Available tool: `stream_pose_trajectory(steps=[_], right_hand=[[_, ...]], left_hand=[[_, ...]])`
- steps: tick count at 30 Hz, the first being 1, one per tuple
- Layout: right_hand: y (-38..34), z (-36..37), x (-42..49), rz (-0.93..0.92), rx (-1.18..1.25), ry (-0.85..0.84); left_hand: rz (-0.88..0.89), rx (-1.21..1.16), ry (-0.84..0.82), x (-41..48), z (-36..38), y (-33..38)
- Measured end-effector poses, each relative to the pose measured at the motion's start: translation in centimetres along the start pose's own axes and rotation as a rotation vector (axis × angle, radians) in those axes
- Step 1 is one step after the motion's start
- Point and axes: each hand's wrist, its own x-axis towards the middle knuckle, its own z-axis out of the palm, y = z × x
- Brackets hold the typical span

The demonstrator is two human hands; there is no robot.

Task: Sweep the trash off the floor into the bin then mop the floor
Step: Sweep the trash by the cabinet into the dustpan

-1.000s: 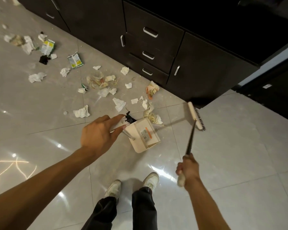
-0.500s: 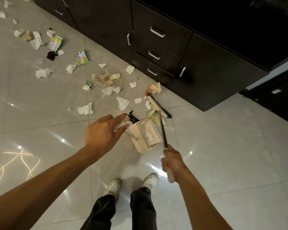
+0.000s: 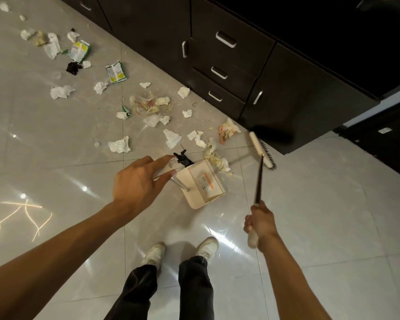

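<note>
A cream dustpan (image 3: 203,184) stands on the grey tiled floor just ahead of my shoes. My left hand (image 3: 139,181) holds the top of its upright metal handle (image 3: 179,182) between thumb and fingers. My right hand (image 3: 260,224) grips the white end of a broom's dark stick (image 3: 258,179). The broom head (image 3: 261,150), white with dark bristles, sits to the right of the dustpan near the cabinet corner. Crumpled tissue and food scraps (image 3: 216,158) lie at the dustpan's mouth. More tissues (image 3: 119,145), green wrappers (image 3: 116,72) and crumbs spread across the floor to the upper left.
Dark cabinets with silver drawer handles (image 3: 225,39) run along the top and right, their base close to the broom head. My white shoes (image 3: 208,247) and dark trousers are at the bottom centre. Shiny floor tiles (image 3: 321,215) lie to the right.
The broom head has swung back from the trash at the dustpan's mouth to the right, beside the cabinet corner. My right hand moved right with it. The left hand and dustpan stayed put.
</note>
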Motion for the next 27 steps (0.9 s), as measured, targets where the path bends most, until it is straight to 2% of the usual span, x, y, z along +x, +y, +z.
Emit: stream_pose_trajectory(steps=[4,11,15,18,21,27], right_hand=[[-2.7,2.2,3.1,0.009,-0.043,-0.017],[-5.1,8.0,4.2,0.042,-0.171,-0.199],[-4.0,7.1,3.5,0.041,-0.330,-0.300],[-2.5,5.2,1.8,0.054,-0.325,-0.348],[-0.4,3.7,-0.2,0.052,-0.276,-0.348],[3.1,0.6,-3.1,0.013,-0.174,-0.213]], left_hand=[[-0.061,0.023,0.006,0.0,-0.5,-0.2],[-0.093,0.074,0.006,0.2,-1.2,-0.2],[-0.105,0.079,-0.002,0.3,-1.4,0.4],[-0.085,0.080,-0.019,0.4,-1.3,0.7],[-0.072,0.077,-0.022,0.3,-1.2,0.9],[-0.053,0.049,-0.024,-1.2,-1.6,0.1]])
